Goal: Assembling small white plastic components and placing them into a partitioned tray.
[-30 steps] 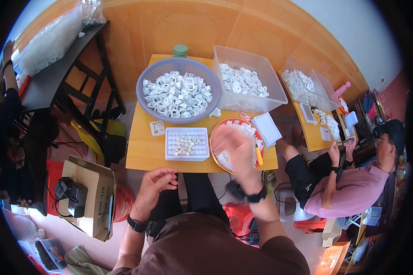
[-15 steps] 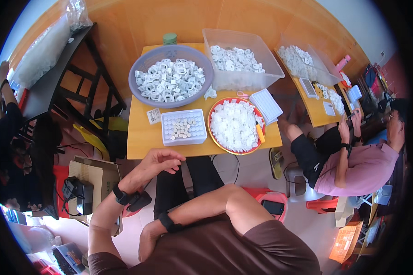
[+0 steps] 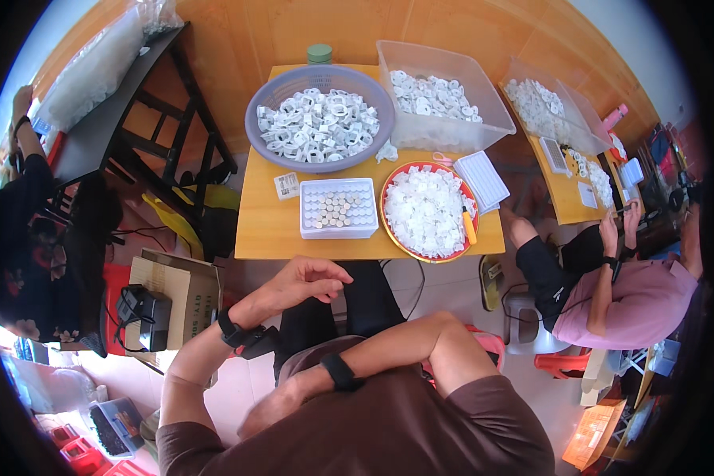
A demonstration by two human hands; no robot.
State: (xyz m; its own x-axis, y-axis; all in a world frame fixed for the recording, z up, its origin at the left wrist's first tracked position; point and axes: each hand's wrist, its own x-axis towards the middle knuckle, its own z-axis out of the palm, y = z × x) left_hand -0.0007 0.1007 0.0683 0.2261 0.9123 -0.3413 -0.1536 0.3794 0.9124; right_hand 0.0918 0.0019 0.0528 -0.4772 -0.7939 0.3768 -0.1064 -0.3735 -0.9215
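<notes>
My left hand [image 3: 309, 282] hovers over my lap, just short of the table's front edge. Its fingers are loosely bent with nothing in them. Across my body lies my right forearm, and my right hand [image 3: 276, 406] rests against my left side, its fingers hidden. Nearest the left hand is a white tray [image 3: 339, 232] holding rows of small round pieces, several of them metallic. Beside it stands a round red tray [image 3: 386, 224] heaped with small clear-white plastic pieces. A yellow-handled tool [image 3: 469, 228] lies on its right rim.
On the table [image 3: 266, 230] are a purple-grey basket [image 3: 255, 151] of white plastic rings, a clear bin [image 3: 492, 123] of similar parts, a white rack [image 3: 482, 181], pink scissors [image 3: 443, 159] and a label card [image 3: 286, 186]. A person in pink [image 3: 611, 305] sits right; another person's arm shows left.
The whole view has shifted, so the table sits further right and slightly lower. My left hand stays empty near the table edge; my right hand remains tucked at my side.
</notes>
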